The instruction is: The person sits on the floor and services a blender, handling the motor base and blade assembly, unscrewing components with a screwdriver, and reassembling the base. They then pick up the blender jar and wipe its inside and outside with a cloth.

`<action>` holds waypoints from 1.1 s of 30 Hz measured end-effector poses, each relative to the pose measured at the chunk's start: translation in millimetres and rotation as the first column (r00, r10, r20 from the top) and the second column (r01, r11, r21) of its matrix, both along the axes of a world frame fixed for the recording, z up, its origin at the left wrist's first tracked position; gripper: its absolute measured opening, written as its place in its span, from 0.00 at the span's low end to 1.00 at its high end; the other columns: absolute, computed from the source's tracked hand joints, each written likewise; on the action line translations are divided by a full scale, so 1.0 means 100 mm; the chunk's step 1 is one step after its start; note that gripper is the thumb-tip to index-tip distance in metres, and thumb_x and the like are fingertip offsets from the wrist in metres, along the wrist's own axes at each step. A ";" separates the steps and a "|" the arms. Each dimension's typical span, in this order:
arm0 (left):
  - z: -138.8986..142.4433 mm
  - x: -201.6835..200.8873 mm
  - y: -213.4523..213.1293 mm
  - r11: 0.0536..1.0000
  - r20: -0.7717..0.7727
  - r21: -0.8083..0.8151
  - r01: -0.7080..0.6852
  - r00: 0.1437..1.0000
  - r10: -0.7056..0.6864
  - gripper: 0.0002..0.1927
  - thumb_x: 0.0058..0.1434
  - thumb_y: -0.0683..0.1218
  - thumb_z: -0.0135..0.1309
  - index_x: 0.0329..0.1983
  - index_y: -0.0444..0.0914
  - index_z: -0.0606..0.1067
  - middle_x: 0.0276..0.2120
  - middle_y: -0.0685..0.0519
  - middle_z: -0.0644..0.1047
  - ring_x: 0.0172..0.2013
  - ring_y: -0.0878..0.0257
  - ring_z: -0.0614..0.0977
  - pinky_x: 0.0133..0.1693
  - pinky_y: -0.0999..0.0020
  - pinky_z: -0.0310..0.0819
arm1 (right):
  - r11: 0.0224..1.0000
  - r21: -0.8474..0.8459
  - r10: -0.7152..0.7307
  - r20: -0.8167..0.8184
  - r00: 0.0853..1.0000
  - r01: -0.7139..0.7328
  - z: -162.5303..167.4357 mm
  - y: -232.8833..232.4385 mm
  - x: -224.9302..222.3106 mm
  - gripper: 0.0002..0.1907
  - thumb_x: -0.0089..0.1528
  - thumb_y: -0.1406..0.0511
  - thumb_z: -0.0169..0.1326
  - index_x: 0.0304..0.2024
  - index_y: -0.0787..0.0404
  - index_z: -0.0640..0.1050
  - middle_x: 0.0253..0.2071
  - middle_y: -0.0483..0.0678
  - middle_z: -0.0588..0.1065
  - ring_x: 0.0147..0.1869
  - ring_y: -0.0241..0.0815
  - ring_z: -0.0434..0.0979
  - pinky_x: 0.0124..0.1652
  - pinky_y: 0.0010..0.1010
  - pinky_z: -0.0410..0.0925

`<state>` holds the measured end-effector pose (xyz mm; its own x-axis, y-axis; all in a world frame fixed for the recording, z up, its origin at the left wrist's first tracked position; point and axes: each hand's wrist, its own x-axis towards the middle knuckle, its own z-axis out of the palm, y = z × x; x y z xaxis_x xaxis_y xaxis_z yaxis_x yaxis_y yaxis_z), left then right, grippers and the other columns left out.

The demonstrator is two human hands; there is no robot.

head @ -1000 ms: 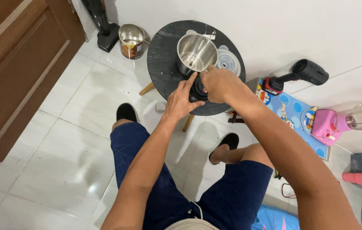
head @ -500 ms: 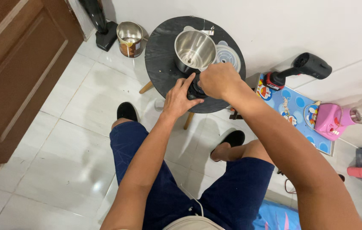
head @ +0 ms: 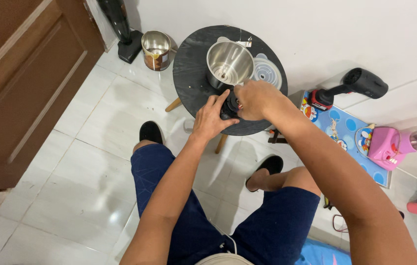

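1. The left hand reaches forward from a nearly straight forearm, palm down, fingers curled around the left side of a small black part at the near edge of the round worktop; it is clasping that part.
2. The right hand comes in from the right with the elbow bent and the wrist turned inward. Its fingers close over the right side and top of the same black part, so it too is gripping it.
3. The two hands meet over the part, thumbs close together; most of the part is hidden, and only a dark, rounded body with a bit of red shows between them.
4. Just beyond the hands stands a steel jug, cylindrical, shiny and open at the top, with a small fitting visible at its bottom. It sits near the middle of the worktop.
5. A clear round plastic lid lies flat at the right edge of the worktop, partly behind the jug.
6. The worktop is a dark, matt, marbled disc on wooden legs.
7. On the glossy white tiled floor beyond the far left edge stands a metal tin, open and reflective.
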<state>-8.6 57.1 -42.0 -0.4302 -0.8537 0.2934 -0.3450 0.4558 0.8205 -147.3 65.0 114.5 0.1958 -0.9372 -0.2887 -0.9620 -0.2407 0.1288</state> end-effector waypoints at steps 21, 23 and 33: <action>0.00 0.00 0.02 1.000 0.014 0.021 -0.012 1.000 0.012 0.53 0.41 0.56 0.76 0.71 0.49 0.64 0.51 0.48 0.73 0.49 0.46 0.81 0.49 0.51 0.76 | 0.997 0.059 -0.048 -0.118 0.992 0.055 -0.05 0.06 0.08 0.13 0.53 0.62 0.63 0.37 0.62 0.83 0.39 0.58 0.79 0.43 0.58 0.82 0.40 0.45 0.74; 0.00 0.01 0.02 1.000 -0.008 -0.008 -0.019 1.000 0.019 0.53 0.41 0.56 0.76 0.71 0.49 0.65 0.51 0.48 0.74 0.49 0.46 0.81 0.48 0.51 0.77 | 0.993 -0.083 0.078 -0.110 0.991 -0.088 -0.07 0.07 0.06 0.17 0.46 0.61 0.63 0.35 0.63 0.83 0.38 0.57 0.80 0.42 0.57 0.82 0.37 0.45 0.75; 0.00 0.00 0.03 0.999 -0.015 -0.025 -0.024 1.000 0.023 0.54 0.41 0.56 0.77 0.71 0.48 0.64 0.51 0.48 0.73 0.47 0.46 0.81 0.47 0.51 0.77 | 0.991 -0.110 0.066 -0.060 0.996 -0.072 -0.14 0.03 -0.05 0.29 0.46 0.58 0.67 0.47 0.66 0.80 0.42 0.59 0.78 0.41 0.59 0.82 0.35 0.45 0.76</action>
